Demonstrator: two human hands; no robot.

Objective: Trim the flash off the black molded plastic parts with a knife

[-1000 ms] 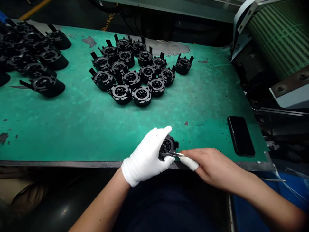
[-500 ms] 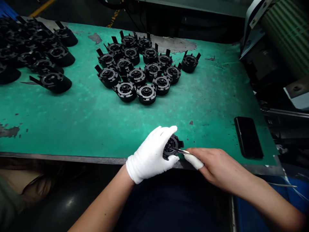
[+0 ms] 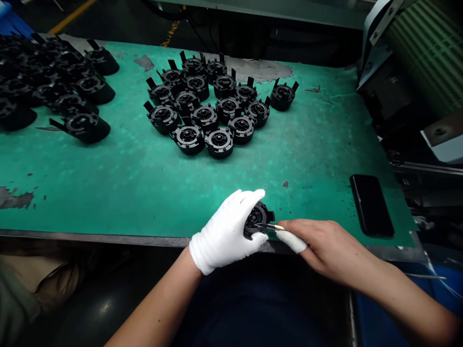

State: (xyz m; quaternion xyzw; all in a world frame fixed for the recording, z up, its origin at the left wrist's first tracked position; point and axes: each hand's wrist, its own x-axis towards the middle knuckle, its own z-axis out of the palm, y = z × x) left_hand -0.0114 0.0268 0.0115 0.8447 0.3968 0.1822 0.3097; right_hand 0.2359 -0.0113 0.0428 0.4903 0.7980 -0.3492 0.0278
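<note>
My left hand, in a white glove, is closed around a round black plastic part at the table's front edge. Its open face, with rings and small holes inside, is turned up towards me. My right hand is bare apart from a white cover on the thumb. Between thumb and fingers it pinches a slim, blade-like tool, perhaps a trimming knife. The tool's tip lies over the inside of the black part; whether it touches cannot be made out. The palm side of my right hand is hidden.
Several similar black parts stand grouped on the green table. More black housings crowd the left end. A dark phone lies at the right. Machinery with a ribbed green roller borders the right side.
The tool's tip has shifted slightly left and down within the black part. Both hands keep their grips almost in place, while the camera view has moved a little.
</note>
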